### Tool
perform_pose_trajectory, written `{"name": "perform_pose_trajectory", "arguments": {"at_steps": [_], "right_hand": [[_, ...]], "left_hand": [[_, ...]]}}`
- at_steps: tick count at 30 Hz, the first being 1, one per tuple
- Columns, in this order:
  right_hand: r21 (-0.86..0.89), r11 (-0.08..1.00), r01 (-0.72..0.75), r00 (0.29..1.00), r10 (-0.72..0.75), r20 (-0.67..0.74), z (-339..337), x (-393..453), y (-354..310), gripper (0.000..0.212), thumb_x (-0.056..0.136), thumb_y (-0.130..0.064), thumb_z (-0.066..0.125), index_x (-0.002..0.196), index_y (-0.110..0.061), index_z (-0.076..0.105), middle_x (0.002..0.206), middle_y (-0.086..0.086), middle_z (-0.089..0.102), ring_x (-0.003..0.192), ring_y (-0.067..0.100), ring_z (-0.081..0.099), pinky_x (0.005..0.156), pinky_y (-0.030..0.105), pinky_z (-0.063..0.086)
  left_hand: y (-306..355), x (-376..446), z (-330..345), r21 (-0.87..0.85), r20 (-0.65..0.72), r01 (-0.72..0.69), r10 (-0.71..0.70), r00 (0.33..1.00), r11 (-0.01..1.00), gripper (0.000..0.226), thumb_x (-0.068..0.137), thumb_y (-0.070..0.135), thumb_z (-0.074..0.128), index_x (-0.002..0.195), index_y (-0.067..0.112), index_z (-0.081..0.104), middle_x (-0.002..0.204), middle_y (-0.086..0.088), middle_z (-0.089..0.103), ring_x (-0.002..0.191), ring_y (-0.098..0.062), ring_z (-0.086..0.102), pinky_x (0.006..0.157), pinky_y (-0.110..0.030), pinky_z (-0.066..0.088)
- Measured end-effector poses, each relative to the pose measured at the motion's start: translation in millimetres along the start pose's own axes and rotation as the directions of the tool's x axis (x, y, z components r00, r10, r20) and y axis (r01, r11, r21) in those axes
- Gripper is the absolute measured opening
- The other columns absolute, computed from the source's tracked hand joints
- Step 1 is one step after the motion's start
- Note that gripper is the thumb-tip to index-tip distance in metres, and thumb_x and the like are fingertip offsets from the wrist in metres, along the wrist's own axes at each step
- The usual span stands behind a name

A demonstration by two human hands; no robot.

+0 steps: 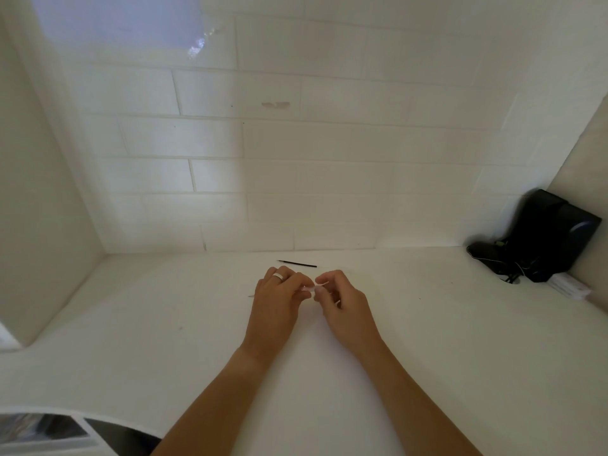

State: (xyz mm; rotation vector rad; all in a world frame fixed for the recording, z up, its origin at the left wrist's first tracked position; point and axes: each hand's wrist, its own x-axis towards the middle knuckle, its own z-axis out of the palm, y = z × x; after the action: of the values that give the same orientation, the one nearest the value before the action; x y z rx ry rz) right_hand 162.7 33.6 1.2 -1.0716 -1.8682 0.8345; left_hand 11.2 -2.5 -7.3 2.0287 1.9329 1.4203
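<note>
My left hand (278, 299), with a silver ring on one finger, and my right hand (342, 302) meet fingertip to fingertip just above the white counter (164, 324). Between them they pinch a small thin pale strip (312, 287); what it is I cannot tell. A pale tip sticks out to the left of my left hand near the counter surface. Just beyond my fingers a thin black stick (297, 263) lies flat on the counter near the wall.
A white tiled wall (296, 143) closes the back, and side walls stand left and right. A black device with cables (539, 238) leans in the back right corner, with a small white box (567, 286) beside it. The counter's front edge curves at lower left.
</note>
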Motion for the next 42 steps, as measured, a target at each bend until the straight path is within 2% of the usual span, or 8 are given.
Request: {"name": "perform_pose_trajectory", "arguments": {"at_steps": [3, 8, 13, 18, 22, 32, 39, 42], "right_hand": [[0.001, 0.999, 0.043, 0.998, -0.043, -0.040, -1.1, -0.5, 0.6, 0.011, 0.098, -0.014, 0.058, 0.091, -0.021, 0.063, 0.074, -0.004, 0.069, 0.060, 0.006, 0.057, 0.060, 0.014, 0.043], [0.096, 0.995, -0.018, 0.999, 0.021, -0.034, -2.6, 0.2, -4.0, 0.013, 0.095, -0.020, 0.063, 0.108, -0.024, 0.060, 0.094, -0.006, 0.070, 0.070, 0.012, 0.069, 0.066, 0.016, 0.052], [0.059, 0.997, -0.051, 0.992, 0.058, -0.113, -3.6, -1.0, -2.5, 0.017, 0.098, -0.019, 0.058, 0.083, -0.019, 0.065, 0.068, 0.000, 0.070, 0.057, 0.018, 0.064, 0.056, 0.015, 0.046], [0.114, 0.992, -0.056, 0.997, 0.062, -0.048, -2.6, 0.8, -2.2, 0.011, 0.094, -0.015, 0.062, 0.102, -0.023, 0.062, 0.090, -0.004, 0.073, 0.073, 0.014, 0.071, 0.068, 0.019, 0.055], [0.087, 0.992, -0.091, 0.991, 0.099, -0.092, -1.2, 0.4, -3.2, 0.021, 0.101, -0.025, 0.054, 0.085, -0.015, 0.065, 0.072, 0.000, 0.072, 0.062, 0.009, 0.067, 0.060, 0.011, 0.047], [0.132, 0.991, -0.031, 0.994, 0.044, -0.099, -4.7, 0.4, 0.1, 0.013, 0.093, -0.004, 0.060, 0.091, -0.017, 0.062, 0.082, -0.001, 0.072, 0.066, 0.013, 0.067, 0.066, 0.018, 0.052], [-0.080, 0.994, -0.073, 0.933, 0.039, -0.358, -16.8, 9.1, 5.4, 0.017, 0.085, -0.001, 0.062, 0.087, -0.018, 0.062, 0.083, -0.004, 0.066, 0.072, 0.010, 0.062, 0.065, 0.019, 0.047], [-0.252, 0.958, -0.134, 0.938, 0.041, -0.346, -24.7, 17.6, 8.6, 0.015, 0.083, -0.001, 0.059, 0.090, -0.015, 0.061, 0.085, 0.000, 0.061, 0.071, 0.014, 0.057, 0.060, 0.015, 0.039]], "left_hand": [[-1.0, -0.4, 0.1, -0.006, 0.006, -0.007, 0.007, 1.000, 1.000, 0.020, 0.084, 0.010, 0.076, 0.096, 0.026, 0.072, 0.090, 0.010, 0.062, 0.093, -0.013, 0.056, 0.081, -0.042, 0.050], [-1.7, 0.8, 0.4, -0.030, -0.018, 0.010, -0.011, 1.000, 0.999, 0.023, 0.084, 0.010, 0.076, 0.096, 0.028, 0.071, 0.089, 0.011, 0.061, 0.093, -0.014, 0.056, 0.080, -0.043, 0.053], [-4.8, 0.5, -0.2, -0.036, -0.013, 0.009, -0.010, 1.000, 0.999, 0.025, 0.083, 0.009, 0.077, 0.095, 0.030, 0.071, 0.089, 0.014, 0.059, 0.093, -0.011, 0.056, 0.081, -0.044, 0.053], [-4.1, 0.9, 0.0, -0.042, -0.011, 0.012, -0.013, 1.000, 0.999, 0.026, 0.083, 0.009, 0.077, 0.095, 0.032, 0.071, 0.089, 0.015, 0.060, 0.093, -0.011, 0.057, 0.081, -0.045, 0.053], [-5.2, 0.4, 0.7, -0.044, -0.010, -0.001, 0.000, 1.000, 0.999, 0.025, 0.083, 0.008, 0.077, 0.095, 0.030, 0.071, 0.089, 0.014, 0.060, 0.093, -0.010, 0.056, 0.082, -0.045, 0.052], [-6.7, 0.5, 1.7, -0.048, -0.013, 0.002, -0.002, 1.000, 0.999, 0.021, 0.087, 0.010, 0.074, 0.100, 0.026, 0.076, 0.090, 0.011, 0.063, 0.095, -0.013, 0.057, 0.082, -0.043, 0.052], [-9.9, 2.1, 3.0, -0.042, -0.024, 0.051, -0.052, 0.998, 0.998, 0.021, 0.086, 0.009, 0.075, 0.097, 0.027, 0.075, 0.089, 0.013, 0.061, 0.095, -0.013, 0.057, 0.083, -0.044, 0.052], [-11.1, 2.8, 4.7, -0.031, -0.007, 0.057, -0.058, 0.998, 0.998, 0.022, 0.085, 0.009, 0.076, 0.096, 0.027, 0.075, 0.088, 0.014, 0.059, 0.095, -0.013, 0.057, 0.082, -0.045, 0.053]]}}
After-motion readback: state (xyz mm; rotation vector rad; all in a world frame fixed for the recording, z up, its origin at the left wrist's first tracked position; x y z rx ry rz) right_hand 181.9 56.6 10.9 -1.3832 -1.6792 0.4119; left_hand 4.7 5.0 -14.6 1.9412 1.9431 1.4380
